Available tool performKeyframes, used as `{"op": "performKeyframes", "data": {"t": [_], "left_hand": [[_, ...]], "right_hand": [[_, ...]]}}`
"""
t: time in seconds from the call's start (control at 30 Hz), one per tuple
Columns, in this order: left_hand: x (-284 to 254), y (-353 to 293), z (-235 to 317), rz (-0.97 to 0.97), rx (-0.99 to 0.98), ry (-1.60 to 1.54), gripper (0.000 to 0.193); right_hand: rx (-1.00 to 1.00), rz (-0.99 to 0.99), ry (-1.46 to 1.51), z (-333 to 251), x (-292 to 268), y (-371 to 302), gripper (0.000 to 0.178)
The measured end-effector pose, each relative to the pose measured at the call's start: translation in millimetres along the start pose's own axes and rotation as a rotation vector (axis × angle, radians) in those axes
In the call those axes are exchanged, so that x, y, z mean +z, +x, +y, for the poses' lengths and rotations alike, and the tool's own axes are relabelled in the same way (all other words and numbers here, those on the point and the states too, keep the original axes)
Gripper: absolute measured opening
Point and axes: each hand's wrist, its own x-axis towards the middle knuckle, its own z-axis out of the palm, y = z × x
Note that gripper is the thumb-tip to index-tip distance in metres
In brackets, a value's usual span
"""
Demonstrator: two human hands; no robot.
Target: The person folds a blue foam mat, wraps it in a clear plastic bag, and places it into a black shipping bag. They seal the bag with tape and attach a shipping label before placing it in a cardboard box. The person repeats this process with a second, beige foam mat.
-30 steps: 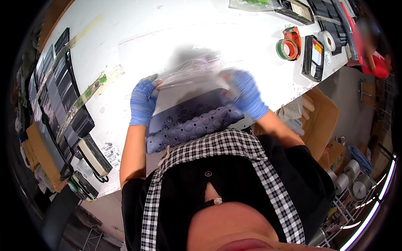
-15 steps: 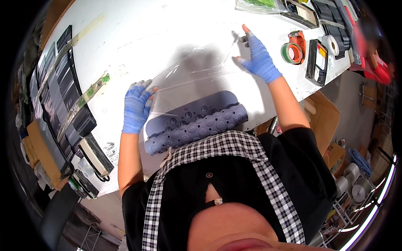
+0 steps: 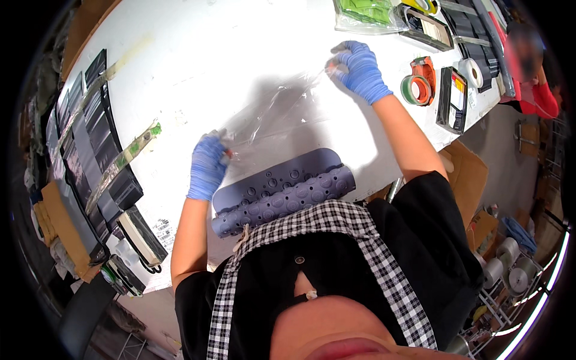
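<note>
A clear plastic bag (image 3: 276, 114) stretches slantwise above the white table. Its lower left end is pinched in my left hand (image 3: 209, 167), which wears a blue glove with bare fingertips. At the upper right end, the curled fingers of my gloved right hand (image 3: 362, 73) grip the film. Closer to my body lies a blue-grey rubber mat (image 3: 288, 191) with round suction cups, its near part rolled up and its far part flat. The mat touches neither hand.
A tape dispenser (image 3: 422, 84) and a black open box (image 3: 452, 101) stand at the right. Bagged green items (image 3: 366, 13) lie at the far edge. Black packages (image 3: 102, 132) and another box (image 3: 141, 239) line the left side. A person (image 3: 528, 66) is at the far right.
My right hand has closed from spread fingers onto the bag's end. My left hand has moved slightly right and its fingers have curled in. The bag hangs in looser folds.
</note>
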Motion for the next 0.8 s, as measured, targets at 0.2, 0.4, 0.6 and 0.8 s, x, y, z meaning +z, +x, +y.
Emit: {"op": "performKeyframes", "data": {"t": [0.2,0.4,0.6,0.8], "left_hand": [[-124.6,30.4,70.8,0.595,0.144,0.217,0.012],[-140.9,-51.2,93.3,0.582,0.422,0.435,0.006],[-78.2,-83.9,28.8,0.279,0.260,0.554,0.015],[-41.9,-82.2,-1.7,0.131,0.227,0.566,0.016]], "right_hand": [[-0.158,0.488,0.181,-22.8,-108.8,81.9,0.045],[-0.380,0.507,0.321,-56.9,-170.6,-1.4,0.019],[-0.419,0.126,0.231,-58.6,-80.2,-84.8,0.014],[-0.384,-0.040,0.301,-52.5,-32.5,-114.2,0.006]]}}
